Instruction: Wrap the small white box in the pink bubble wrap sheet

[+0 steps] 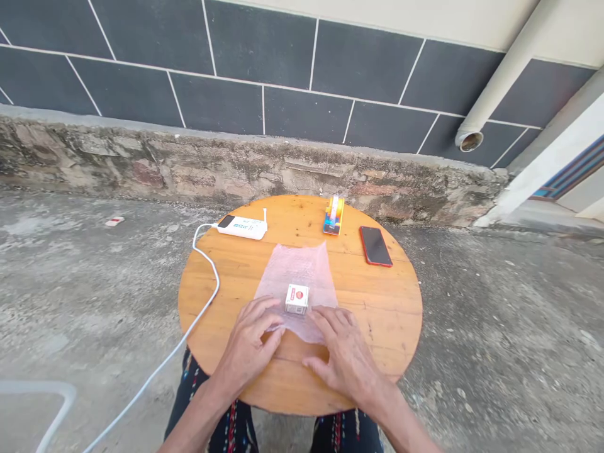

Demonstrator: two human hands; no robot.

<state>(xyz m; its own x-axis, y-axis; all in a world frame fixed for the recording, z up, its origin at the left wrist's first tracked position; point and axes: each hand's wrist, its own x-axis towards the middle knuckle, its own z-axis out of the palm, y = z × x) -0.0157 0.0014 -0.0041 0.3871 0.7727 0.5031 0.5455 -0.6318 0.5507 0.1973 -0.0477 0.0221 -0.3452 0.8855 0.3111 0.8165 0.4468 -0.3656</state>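
Flanking a small white box [297, 298] on a round wooden tabletop [377, 314].
Showing red print on a closed top, concealing any contents, and sitting on translucent pink bubble wrap [302, 264]. Touching the wrap's near left edge with slightly open left fingers [257, 309]; resting half-open right fingers [332, 316] at its near right edge; grasping nothing visible with either.

Bright, diffuse daylight; soft shadows.

Dark trousers [348, 434] (patterned in red and white down the legs), bare forearms [204, 409].
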